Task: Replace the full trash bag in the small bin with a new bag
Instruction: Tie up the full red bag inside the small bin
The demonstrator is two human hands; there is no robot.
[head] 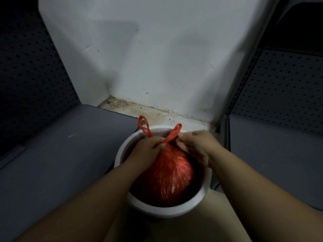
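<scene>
Here a full red trash bag (167, 173) sits inside a small round white bin (157, 209) on the floor, in a corner below a scuffed white wall (139, 58). Both hands meet at the gathered neck of the bag, at the far side of the bin. The left hand (148, 149) pinches one handle loop near the knot; the right hand (194, 145) pinches the other. Grey perforated shelving panels (31, 70) stand on the left and right.
</scene>
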